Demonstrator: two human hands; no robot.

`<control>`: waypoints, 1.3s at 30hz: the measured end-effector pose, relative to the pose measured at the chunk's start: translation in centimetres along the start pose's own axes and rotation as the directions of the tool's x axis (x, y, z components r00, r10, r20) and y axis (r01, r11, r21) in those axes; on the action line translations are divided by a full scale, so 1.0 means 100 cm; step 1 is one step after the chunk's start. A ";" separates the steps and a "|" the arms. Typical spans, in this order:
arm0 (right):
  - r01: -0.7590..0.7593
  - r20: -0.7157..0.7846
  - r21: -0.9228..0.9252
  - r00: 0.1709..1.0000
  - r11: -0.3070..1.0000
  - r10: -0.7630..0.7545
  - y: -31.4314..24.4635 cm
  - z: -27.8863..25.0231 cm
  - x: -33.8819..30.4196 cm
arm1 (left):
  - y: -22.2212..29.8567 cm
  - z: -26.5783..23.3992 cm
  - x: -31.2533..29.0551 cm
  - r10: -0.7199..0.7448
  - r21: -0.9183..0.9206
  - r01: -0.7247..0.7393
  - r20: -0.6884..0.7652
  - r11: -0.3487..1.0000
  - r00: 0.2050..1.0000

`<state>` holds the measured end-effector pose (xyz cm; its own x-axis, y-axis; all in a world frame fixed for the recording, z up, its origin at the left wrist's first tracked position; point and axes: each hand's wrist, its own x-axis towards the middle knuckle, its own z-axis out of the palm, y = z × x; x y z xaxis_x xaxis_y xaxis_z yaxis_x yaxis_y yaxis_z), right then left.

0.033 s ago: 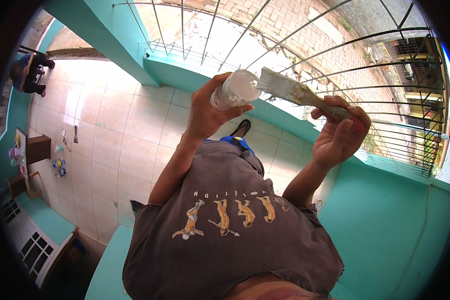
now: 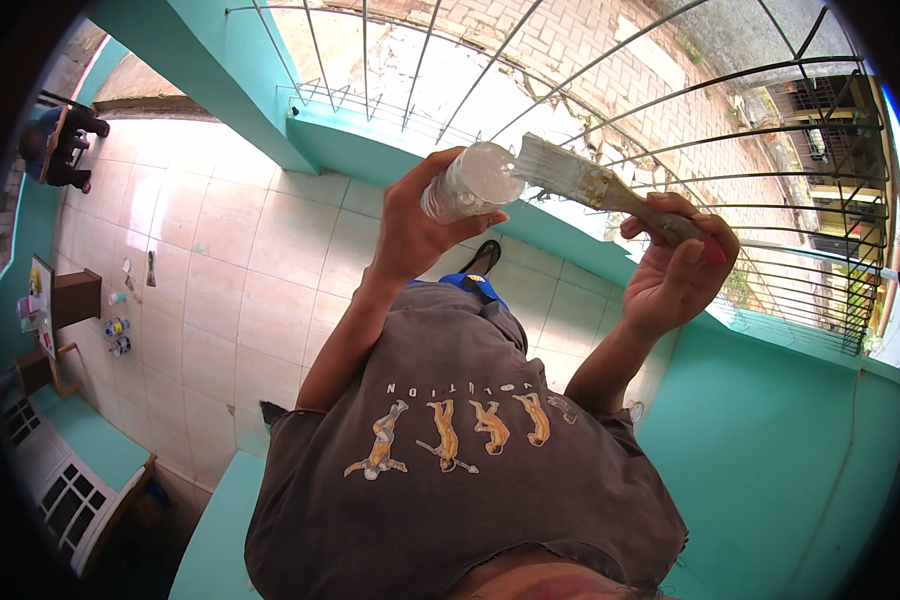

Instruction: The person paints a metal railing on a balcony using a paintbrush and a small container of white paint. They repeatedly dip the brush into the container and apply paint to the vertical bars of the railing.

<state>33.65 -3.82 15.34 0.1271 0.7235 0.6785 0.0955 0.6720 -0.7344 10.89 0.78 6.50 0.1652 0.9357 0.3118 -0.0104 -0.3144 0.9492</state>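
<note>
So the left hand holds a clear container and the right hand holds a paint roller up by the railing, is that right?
Not quite: in the head view the right hand holds a flat paintbrush, not a roller. The left hand does hold the clear container, near the railing.

A clear plastic bottle [image 2: 467, 184] with a pale, whitish end sits just above the centre of the frame, tilted toward the upper right; no label can be made out on it. At the left edge, on the tiled floor [image 2: 220, 290], a few small round containers [image 2: 118, 336] cluster together, blue and pale in colour and too small to tell apart further. Just above them lies a small white round lid or pot [image 2: 127, 266]. Farther left, against the turquoise wall, a flat upright board [image 2: 40, 300] shows mixed colours, its surface unreadable. No screens are in view.
</note>
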 end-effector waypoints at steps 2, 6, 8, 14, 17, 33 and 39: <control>0.004 0.044 -0.049 0.999 0.999 -0.002 0.001 0.004 -0.001 | 0.000 0.001 0.001 0.017 -0.016 -0.017 -0.001 1.000 1.000; -0.005 -0.012 -0.077 1.000 0.997 0.004 0.004 0.009 0.002 | 0.001 0.003 0.001 -0.012 -0.021 0.011 -0.008 1.000 1.000; -0.046 -0.102 -0.052 0.994 0.998 0.040 0.006 0.011 0.003 | 0.002 0.003 0.001 -0.034 -0.021 0.034 -0.007 0.999 0.999; -0.226 -0.375 0.193 0.882 0.955 0.284 0.010 0.010 0.000 | 0.007 0.003 0.006 -0.004 0.018 0.003 0.005 1.000 1.000; -0.250 -0.415 0.330 0.827 0.910 0.378 0.015 0.003 -0.004 | 0.010 0.008 0.013 -0.011 0.002 0.011 0.021 1.000 1.000; 0.076 -0.448 0.810 0.721 0.582 0.529 0.000 -0.027 0.045 | 0.021 0.039 0.041 0.024 -0.009 -0.023 0.167 1.000 0.986; 0.337 -0.656 0.373 0.755 0.864 -0.011 -0.015 -0.064 0.123 | -0.003 0.038 0.021 -0.051 0.004 0.051 0.211 0.999 0.976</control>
<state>41.41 3.05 24.64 0.7424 0.4347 0.5097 -0.2432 0.8839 -0.3995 14.94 2.24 6.73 0.3701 0.8956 0.2470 0.0024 -0.2668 0.9638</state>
